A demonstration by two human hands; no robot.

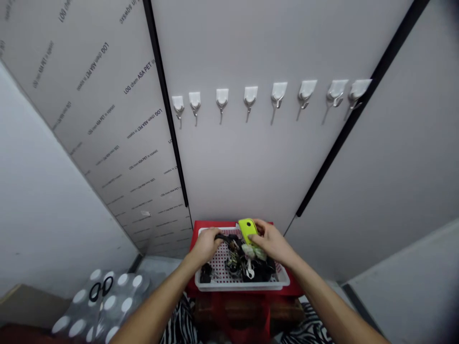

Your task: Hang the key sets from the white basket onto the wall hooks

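Observation:
A white perforated plastic basket (244,286) sits in front of me, holding a jumble of keys and dark keyrings (234,263). Over its right back corner, my right hand (270,240) grips a flat, bright yellow-green case (247,230) with a small dark round spot. Bunched pale green and white material hangs just below the case. My left hand (207,245), above the basket's left side, pinches the end of a black strap-like piece (223,237) that runs into the pile. A silver key (250,271) lies near the front of the heap.
Several white adhesive hooks (222,95) run in a row across the pale cabinet door (236,167). Black strips edge the door panels. The basket rests on a red surface (191,286). Black-handled scissors (101,289) lie on a grey polka-dot sheet (127,286) at lower left.

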